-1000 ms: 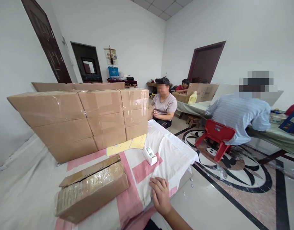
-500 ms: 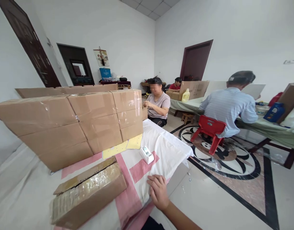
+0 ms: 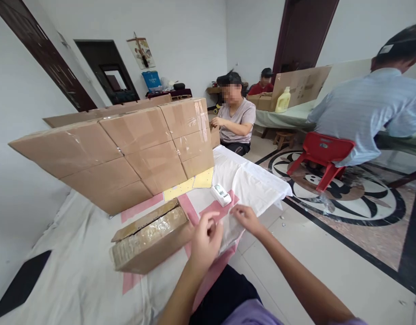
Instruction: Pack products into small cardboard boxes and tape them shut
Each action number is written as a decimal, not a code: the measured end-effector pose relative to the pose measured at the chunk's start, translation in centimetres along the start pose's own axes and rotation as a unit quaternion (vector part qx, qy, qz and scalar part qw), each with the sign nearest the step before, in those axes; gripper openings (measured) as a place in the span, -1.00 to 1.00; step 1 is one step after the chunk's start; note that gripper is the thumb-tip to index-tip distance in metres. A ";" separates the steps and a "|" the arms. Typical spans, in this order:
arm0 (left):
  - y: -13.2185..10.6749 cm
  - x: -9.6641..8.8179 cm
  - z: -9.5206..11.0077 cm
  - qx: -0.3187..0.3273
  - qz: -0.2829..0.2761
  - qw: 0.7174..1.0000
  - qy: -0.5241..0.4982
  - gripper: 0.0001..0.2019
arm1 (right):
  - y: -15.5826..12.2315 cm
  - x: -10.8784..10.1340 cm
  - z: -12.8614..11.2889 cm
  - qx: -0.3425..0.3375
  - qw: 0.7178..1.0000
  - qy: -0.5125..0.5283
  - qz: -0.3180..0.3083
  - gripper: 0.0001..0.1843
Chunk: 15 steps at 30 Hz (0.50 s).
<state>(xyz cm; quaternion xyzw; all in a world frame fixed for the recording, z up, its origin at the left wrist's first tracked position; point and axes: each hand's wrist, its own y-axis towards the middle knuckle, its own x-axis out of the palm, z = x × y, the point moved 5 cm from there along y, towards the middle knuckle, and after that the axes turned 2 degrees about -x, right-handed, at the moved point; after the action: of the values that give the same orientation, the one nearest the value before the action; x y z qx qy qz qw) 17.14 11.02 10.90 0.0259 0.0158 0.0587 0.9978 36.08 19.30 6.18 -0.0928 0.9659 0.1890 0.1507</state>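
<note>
My left hand [image 3: 206,237] is raised over the near table edge, its fingers loosely curved and apart from the thumb, with nothing visible in it. To its right, my right hand [image 3: 246,218] hovers by the table corner, fingers bent and slightly apart, with no object showing. The two hands face each other without touching. Just beyond them lies a small white device [image 3: 221,195] with a greenish face, on the pink and white cloth [image 3: 190,205]. Left of my left hand rests a long taped cardboard box [image 3: 153,246] with a raised flap.
A wall of stacked cardboard boxes [image 3: 140,155] stands behind, with yellow sheets [image 3: 203,178] at its foot. A dark flat panel [image 3: 21,284] lies at lower left. One person [image 3: 236,119] sits past the boxes; another is on a red chair [image 3: 328,146] at right.
My left hand has come into view from below. My right hand has lifted off the table edge, its fingers now pointing left. The camera view has tilted down.
</note>
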 end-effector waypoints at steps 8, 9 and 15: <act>8.6 4.8 -5.7 -0.139 0.023 0.980 -0.140 -0.60 | 9.9 0.8 4.5 0.047 0.995 0.029 0.077 -0.72; 9.0 5.1 -6.2 -0.177 0.028 0.963 -0.201 -0.56 | 9.9 1.2 4.8 0.052 0.996 0.027 0.072 -0.73; 10.0 5.6 -6.1 -0.312 -0.020 0.875 -0.369 -0.86 | 9.4 1.7 6.0 0.065 0.996 0.020 0.058 -0.74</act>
<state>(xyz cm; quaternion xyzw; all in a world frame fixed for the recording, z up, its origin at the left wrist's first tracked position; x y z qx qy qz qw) 21.32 21.92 5.20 -0.2672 -0.3718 0.0263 0.8887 33.82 30.01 3.55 -0.0302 0.9827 0.1329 0.1256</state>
